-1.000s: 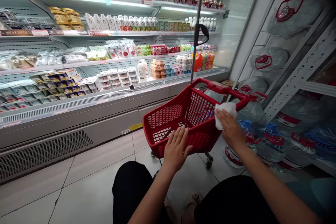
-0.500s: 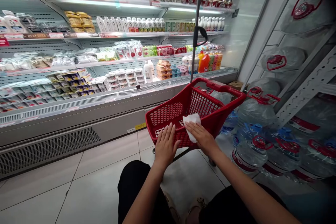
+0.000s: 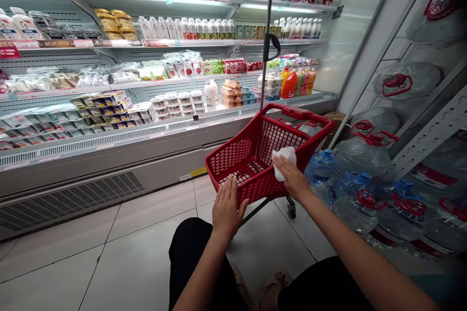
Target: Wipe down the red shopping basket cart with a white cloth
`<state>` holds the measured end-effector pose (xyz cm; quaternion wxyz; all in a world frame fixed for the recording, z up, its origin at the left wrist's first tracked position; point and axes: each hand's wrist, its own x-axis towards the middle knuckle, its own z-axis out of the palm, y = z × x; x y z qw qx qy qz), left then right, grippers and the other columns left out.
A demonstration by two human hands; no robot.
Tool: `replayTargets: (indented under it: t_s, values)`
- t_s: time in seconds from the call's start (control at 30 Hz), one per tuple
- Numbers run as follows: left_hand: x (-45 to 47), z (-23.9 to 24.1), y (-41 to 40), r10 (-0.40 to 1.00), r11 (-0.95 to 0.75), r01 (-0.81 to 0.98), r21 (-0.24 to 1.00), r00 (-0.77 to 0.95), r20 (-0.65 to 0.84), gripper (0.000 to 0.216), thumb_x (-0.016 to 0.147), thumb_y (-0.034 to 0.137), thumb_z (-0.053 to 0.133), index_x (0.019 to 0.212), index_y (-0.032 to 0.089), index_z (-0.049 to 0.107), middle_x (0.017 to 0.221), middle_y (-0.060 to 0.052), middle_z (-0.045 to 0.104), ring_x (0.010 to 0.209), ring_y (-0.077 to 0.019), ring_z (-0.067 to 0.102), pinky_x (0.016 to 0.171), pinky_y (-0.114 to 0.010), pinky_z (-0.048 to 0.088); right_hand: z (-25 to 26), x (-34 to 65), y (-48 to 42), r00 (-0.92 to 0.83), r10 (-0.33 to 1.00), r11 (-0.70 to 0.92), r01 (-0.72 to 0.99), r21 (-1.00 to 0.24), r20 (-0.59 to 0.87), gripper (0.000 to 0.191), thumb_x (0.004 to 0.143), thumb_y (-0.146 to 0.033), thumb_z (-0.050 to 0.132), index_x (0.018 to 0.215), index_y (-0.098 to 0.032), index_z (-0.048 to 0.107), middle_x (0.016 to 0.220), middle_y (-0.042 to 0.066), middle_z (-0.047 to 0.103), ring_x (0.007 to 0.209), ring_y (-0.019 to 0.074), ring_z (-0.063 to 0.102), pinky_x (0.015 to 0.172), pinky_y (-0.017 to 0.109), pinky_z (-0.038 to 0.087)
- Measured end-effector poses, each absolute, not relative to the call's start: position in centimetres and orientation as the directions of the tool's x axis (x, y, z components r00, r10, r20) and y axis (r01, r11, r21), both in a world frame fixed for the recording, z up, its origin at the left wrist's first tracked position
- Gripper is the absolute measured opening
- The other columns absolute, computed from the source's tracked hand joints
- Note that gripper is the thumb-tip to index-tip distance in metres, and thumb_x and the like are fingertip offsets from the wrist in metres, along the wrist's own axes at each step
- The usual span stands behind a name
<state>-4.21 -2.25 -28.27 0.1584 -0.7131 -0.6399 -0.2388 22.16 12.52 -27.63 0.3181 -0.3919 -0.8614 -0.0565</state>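
A red plastic shopping cart (image 3: 239,153) with a perforated basket stands before my knees. My left hand (image 3: 228,206) lies on the basket's near rim at the left, fingers stretched out and close together, thumb apart; nothing is in it. Farther right along the same side, my right hand (image 3: 292,173) presses a white cloth (image 3: 284,155) against the rim. The cloth is folded under the fingers and sticks out past their tips. What my right fingertips do beneath it is partly hidden.
A refrigerated display case (image 3: 164,167) with filled shelves runs along behind the cart. A grey pole (image 3: 268,19) with a hook-like handle rises at the cart's far side. Large water jugs (image 3: 357,204) crowd the right, beside a white metal rack (image 3: 430,131). Pale tiles (image 3: 142,248) cover the floor.
My right hand has slid the cloth right and farther back along the basket rim. My left hand stays at the near rim. The view has shifted slightly.
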Motion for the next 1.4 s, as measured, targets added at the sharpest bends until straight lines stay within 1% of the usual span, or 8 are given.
replayTargets:
  t_s: [0.2,0.37,0.57,0.8,1.0,1.17,1.27,1.4]
  values:
    - [-0.9,-28.9,-4.9,0.829,-0.213,0.974,0.077,0.138,0.542,0.088,0.104,0.051,0.049,0.168,0.014,0.001,0.173,-0.016,0.021,0.158,-0.0301,0.026,0.125,-0.05,0.036,-28.6,17.3,6.2,-0.611,0.553,0.822,0.511,-0.251,0.566,0.096,0.079,0.004,0.035,0.168,-0.028,0.018,0.169,0.001,0.034,0.158,0.0185,0.024,0.129,0.048,0.03]
    - [-2.9,-27.2,-4.4,0.822,-0.427,0.904,0.038,0.369,0.434,0.089,0.104,0.051,0.05,0.168,0.018,-0.002,0.173,-0.011,0.022,0.159,-0.0241,0.024,0.127,-0.044,0.032,-28.2,19.2,4.6,-0.72,0.471,0.882,0.388,-0.267,0.51,0.094,0.08,0.006,0.033,0.166,-0.031,0.024,0.168,-0.001,0.037,0.157,0.017,0.028,0.128,0.047,0.033]
    - [-8.8,-25.4,-1.4,0.837,-0.468,0.884,-0.019,0.449,0.314,0.11,0.091,0.069,0.063,0.169,0.024,-0.001,0.173,-0.011,0.021,0.159,-0.0273,0.024,0.13,-0.049,0.023,-27.6,23.6,11.1,-0.642,0.571,0.817,0.504,-0.279,0.513,0.101,0.074,0.008,0.034,0.165,-0.035,0.024,0.167,-0.004,0.036,0.155,0.018,0.031,0.128,0.049,0.03]
    - [-8.3,-26.3,0.0,0.86,-0.364,0.931,-0.023,0.346,0.374,0.102,0.096,0.057,0.064,0.168,0.027,-0.002,0.173,-0.012,0.023,0.158,-0.0266,0.027,0.13,-0.05,0.024,-28.1,22.1,13.6,-0.553,0.676,0.73,0.591,-0.342,0.487,0.095,0.077,0.005,0.034,0.164,-0.032,0.03,0.165,0.001,0.041,0.156,0.0213,0.03,0.127,0.053,0.032]
    - [-5.5,-27.1,-0.1,0.86,-0.265,0.963,-0.04,0.255,0.441,0.099,0.099,0.049,0.061,0.168,0.024,-0.005,0.173,-0.011,0.023,0.158,-0.0261,0.028,0.129,-0.051,0.026,-29.0,19.4,5.5,-0.584,0.626,0.768,0.576,-0.279,0.516,0.104,0.073,0.008,0.031,0.167,-0.033,0.016,0.169,-0.001,0.035,0.158,0.0184,0.023,0.129,0.052,0.03]
    - [-4.0,-26.8,-1.1,0.822,-0.382,0.921,-0.076,0.376,0.429,0.093,0.102,0.057,0.052,0.168,0.021,-0.004,0.174,-0.009,0.019,0.16,-0.0237,0.023,0.13,-0.045,0.024,-29.1,20.6,1.0,-0.626,0.609,0.773,0.605,-0.19,0.487,0.109,0.069,0.01,0.031,0.168,-0.032,0.011,0.169,-0.002,0.033,0.158,0.0179,0.023,0.129,0.051,0.03]
    - [-4.9,-26.3,-1.3,0.789,-0.462,0.88,-0.113,0.466,0.4,0.083,0.106,0.058,0.043,0.168,0.026,0.0,0.173,-0.003,0.022,0.159,-0.0198,0.024,0.131,-0.041,0.023,-29.2,22.8,1.2,-0.637,0.61,0.766,0.626,-0.144,0.472,0.111,0.068,0.011,0.03,0.168,-0.034,0.012,0.17,-0.004,0.032,0.158,0.0175,0.024,0.129,0.05,0.029]
    - [-7.1,-25.7,-0.6,0.815,-0.386,0.915,-0.117,0.397,0.423,0.069,0.11,0.049,0.037,0.168,0.033,0.004,0.172,0.002,0.026,0.158,-0.019,0.027,0.131,-0.044,0.022,-30.0,25.6,3.3,-0.569,0.658,0.714,0.68,-0.167,0.494,0.108,0.071,0.011,0.03,0.168,-0.035,0.013,0.169,-0.003,0.033,0.157,0.0176,0.027,0.129,0.051,0.03]
